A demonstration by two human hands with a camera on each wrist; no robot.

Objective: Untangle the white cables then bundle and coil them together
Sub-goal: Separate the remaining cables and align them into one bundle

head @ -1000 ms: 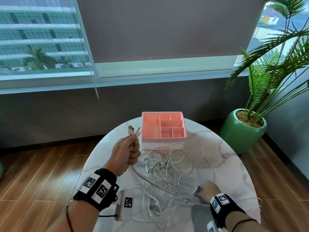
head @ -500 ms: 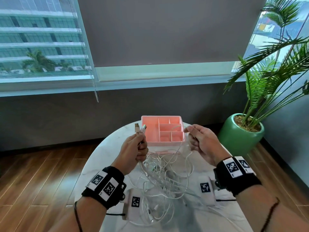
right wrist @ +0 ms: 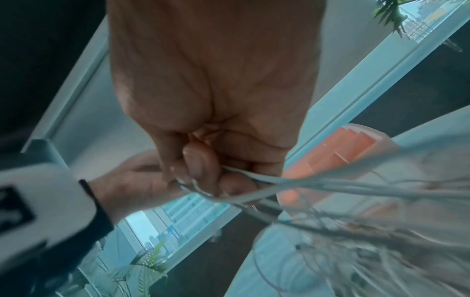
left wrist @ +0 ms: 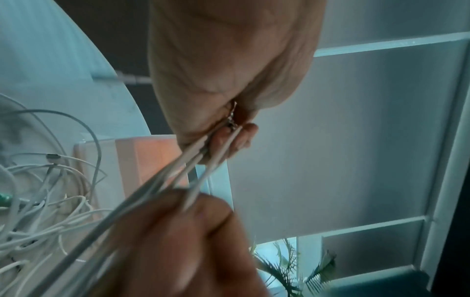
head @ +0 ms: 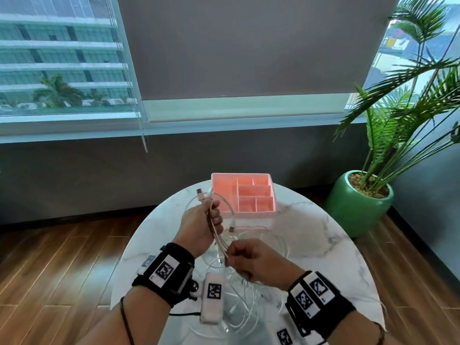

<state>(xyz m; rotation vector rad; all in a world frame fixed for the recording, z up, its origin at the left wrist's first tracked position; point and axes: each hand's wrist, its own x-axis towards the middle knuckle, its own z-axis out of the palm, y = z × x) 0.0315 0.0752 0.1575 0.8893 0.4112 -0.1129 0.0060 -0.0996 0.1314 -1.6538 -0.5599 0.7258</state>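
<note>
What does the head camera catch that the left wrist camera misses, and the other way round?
Only the head view shows the whole round table, the organizer's compartments from above, the green pot, and the plug ends sticking up above the left hand.

Only the left wrist view shows, close up, the left fingers curled round separate strands.

Both show the right hand gripping the same cables just below the left hand, the loose tangle on the table, and the pink organizer.

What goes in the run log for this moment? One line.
left hand: grips white cables | right hand: pinches same strands | tangle on table
</note>
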